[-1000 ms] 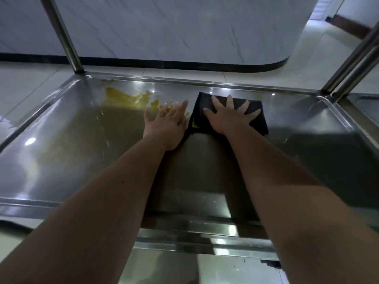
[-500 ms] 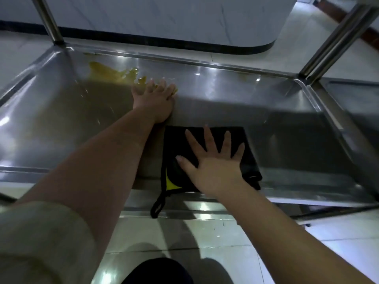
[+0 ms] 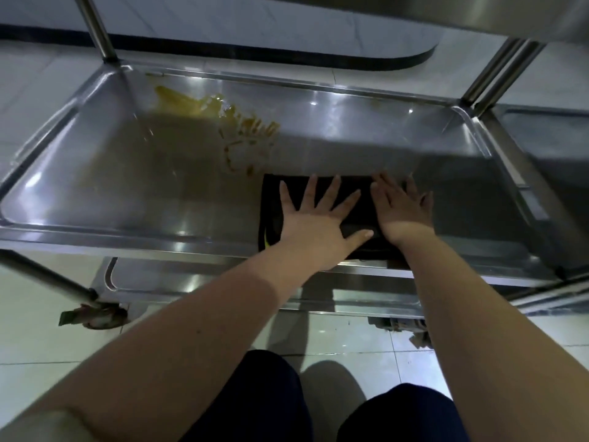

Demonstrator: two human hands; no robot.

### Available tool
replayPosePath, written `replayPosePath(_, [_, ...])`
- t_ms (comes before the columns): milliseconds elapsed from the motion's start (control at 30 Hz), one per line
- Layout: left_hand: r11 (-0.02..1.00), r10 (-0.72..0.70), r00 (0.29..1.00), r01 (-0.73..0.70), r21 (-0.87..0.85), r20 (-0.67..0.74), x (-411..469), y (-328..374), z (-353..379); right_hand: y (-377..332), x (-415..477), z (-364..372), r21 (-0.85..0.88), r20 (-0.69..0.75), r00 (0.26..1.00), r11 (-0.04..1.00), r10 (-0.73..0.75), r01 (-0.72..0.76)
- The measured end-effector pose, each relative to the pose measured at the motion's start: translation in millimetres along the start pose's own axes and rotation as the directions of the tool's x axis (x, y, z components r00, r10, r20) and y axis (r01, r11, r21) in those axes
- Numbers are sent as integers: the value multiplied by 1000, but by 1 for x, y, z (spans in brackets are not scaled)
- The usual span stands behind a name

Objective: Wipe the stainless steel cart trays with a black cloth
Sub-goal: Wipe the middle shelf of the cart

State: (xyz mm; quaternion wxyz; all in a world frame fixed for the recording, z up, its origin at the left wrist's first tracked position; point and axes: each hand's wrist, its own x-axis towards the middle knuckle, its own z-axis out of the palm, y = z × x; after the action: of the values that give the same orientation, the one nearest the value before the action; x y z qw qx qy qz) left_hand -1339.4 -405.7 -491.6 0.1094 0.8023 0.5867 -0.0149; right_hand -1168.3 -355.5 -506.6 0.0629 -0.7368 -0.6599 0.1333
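Note:
A stainless steel cart tray (image 3: 127,193) fills the upper half of the head view. A folded black cloth (image 3: 271,202) lies flat near its front rim, right of centre. My left hand (image 3: 314,224) and my right hand (image 3: 403,212) rest side by side on the cloth, palms down with fingers spread, pressing it against the metal. A yellow-brown spill (image 3: 242,126) smears the tray from the back left corner toward the cloth's far left corner.
A lower tray (image 3: 178,279) shows beneath the front rim. Upright posts stand at the back left (image 3: 98,30) and back right (image 3: 497,71). Another steel shelf (image 3: 548,145) adjoins on the right. A caster (image 3: 102,317) sits on the tiled floor.
My right hand dragged the cloth from the back of the tray toward the front rim. My left hand has left the bare tray near the spill and now presses on the cloth.

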Motion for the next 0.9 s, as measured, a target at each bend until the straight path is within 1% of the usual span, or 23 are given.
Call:
replayPosePath(100, [1000,-12,999,12,21,-34,3,-30,-1,1,-1,2,-45,12,1000,999,-10,10])
replayPosePath(233, [982,-175,983,178,63,-57,13,-121,-17,1,-3,6,-170,27,999,985,-31,35])
replayPosePath(300, [973,-223,975,223,59,-10,19,-155,-30,-1,-1,7,-191,26,999,981,-25,29])
replayPosePath(367, [970,-236,971,234,62,35,21,-163,-36,-3,0,7,-191,22,1000,981,-18,22])
replayPosePath(433, [973,-224,973,221,65,51,11,-156,-32,-3,1,6,-194,24,1000,981,-16,20])
replayPosePath(533, [990,-137,989,135,34,59,-24,-146,-17,-6,-1,4,-211,52,997,977,50,-38])
replayPosePath(600, [993,-113,992,110,44,59,-42,-143,-14,-27,6,3,-265,37,995,961,95,-82])
replayPosePath(633, [993,-113,991,110,52,65,-45,-142,-14,-44,13,3,-284,24,998,957,59,-50])
replayPosePath(667, [992,-120,990,116,58,71,-46,-140,-15,-62,21,2,-281,20,1000,959,-16,21])
replayPosePath(733, [990,-128,989,123,63,69,-44,-138,-15,-98,37,2,-221,36,982,957,-183,186])
replayPosePath(767, [991,-125,990,120,65,63,-43,-138,-15,-110,43,4,-182,45,974,957,-221,226])
replayPosePath(833, [992,-112,993,109,58,40,-41,-142,-10,-121,52,11,-154,58,972,960,-227,233])
replayPosePath(900, [992,-116,993,116,44,9,-28,-153,-9,-119,56,21,-175,61,977,962,-204,212])
